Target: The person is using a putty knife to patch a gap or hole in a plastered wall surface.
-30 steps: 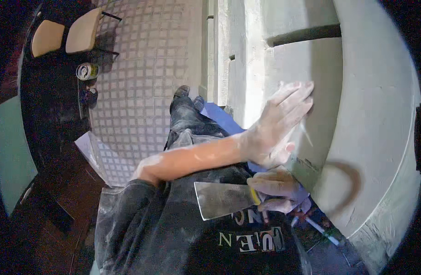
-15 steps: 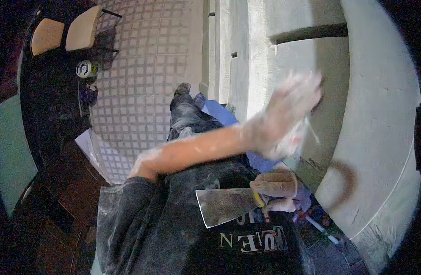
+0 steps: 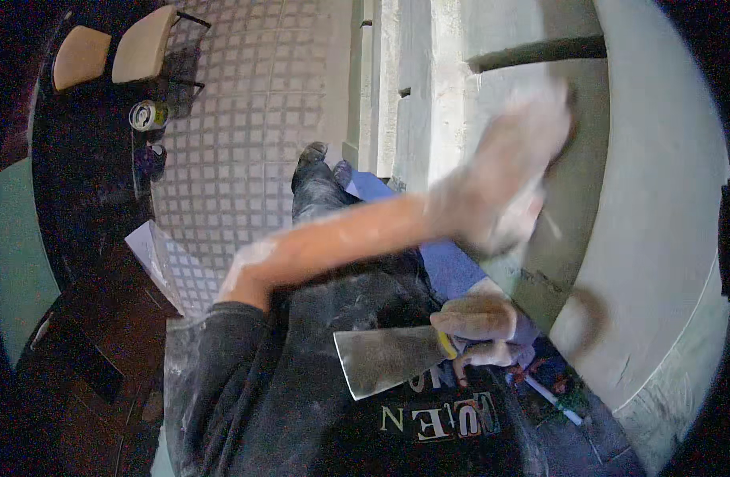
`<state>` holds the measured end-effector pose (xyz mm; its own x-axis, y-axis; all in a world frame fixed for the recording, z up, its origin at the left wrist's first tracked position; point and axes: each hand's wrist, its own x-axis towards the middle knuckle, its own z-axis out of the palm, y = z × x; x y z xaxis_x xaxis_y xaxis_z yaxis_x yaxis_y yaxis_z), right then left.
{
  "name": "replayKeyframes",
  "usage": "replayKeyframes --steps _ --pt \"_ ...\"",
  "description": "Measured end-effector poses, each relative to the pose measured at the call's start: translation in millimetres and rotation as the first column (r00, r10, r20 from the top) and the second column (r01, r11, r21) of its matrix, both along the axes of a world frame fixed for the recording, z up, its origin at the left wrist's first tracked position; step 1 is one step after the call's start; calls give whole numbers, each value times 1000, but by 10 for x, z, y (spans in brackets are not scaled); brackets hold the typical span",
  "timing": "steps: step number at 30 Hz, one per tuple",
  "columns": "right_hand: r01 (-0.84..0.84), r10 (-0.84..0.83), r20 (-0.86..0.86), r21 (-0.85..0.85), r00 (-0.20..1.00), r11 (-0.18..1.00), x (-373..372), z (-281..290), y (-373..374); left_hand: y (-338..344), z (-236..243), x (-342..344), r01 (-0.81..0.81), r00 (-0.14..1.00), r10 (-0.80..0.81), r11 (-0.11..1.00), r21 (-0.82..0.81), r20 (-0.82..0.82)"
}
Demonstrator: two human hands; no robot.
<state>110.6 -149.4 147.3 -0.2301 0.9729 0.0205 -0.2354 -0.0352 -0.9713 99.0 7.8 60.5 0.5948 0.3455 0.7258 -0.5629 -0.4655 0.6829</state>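
My left hand (image 3: 512,163), coated in white dust and smeared by motion, is at the pale grey wall panel (image 3: 580,151), just below a dark horizontal groove (image 3: 540,52). A whitish piece of material (image 3: 518,221) shows under its palm; I cannot tell what it is or how the fingers lie. My left forearm crosses in front of my body. Close to my dark shirt, my right hand (image 3: 478,318) is closed on a putty knife (image 3: 389,359) with a wide, dusty metal blade pointing left and a yellow collar. Its handle is mostly hidden in the hand.
Two beige chairs (image 3: 145,44) (image 3: 83,60) stand at the far left, with a tin (image 3: 148,116) nearby. A tiled floor (image 3: 238,143) runs along the wall. A blue surface (image 3: 452,266) lies beside my legs. A white stick (image 3: 554,399) is at lower right.
My left hand has moved farther up along the wall panel, toward the groove. My right hand keeps the putty knife in nearly the same place.
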Motion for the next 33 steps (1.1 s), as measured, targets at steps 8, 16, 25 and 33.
replayKeyframes --steps 8,16,25,33 --pt "85 -92 164 51 982 995 14 1 -64 -159 241 -215 29 999 -32 994 -106 -27" --pt "11 -14 187 16 982 1000 22 27 -135 407 327 369 -70 992 85 987 -148 99" --pt "-32 30 201 8 979 999 134 20 -107 -218 363 -400 44 998 -49 988 -146 -32" --pt "-65 67 207 -15 976 998 119 29 -126 125 299 116 -123 992 121 991 -60 -25"
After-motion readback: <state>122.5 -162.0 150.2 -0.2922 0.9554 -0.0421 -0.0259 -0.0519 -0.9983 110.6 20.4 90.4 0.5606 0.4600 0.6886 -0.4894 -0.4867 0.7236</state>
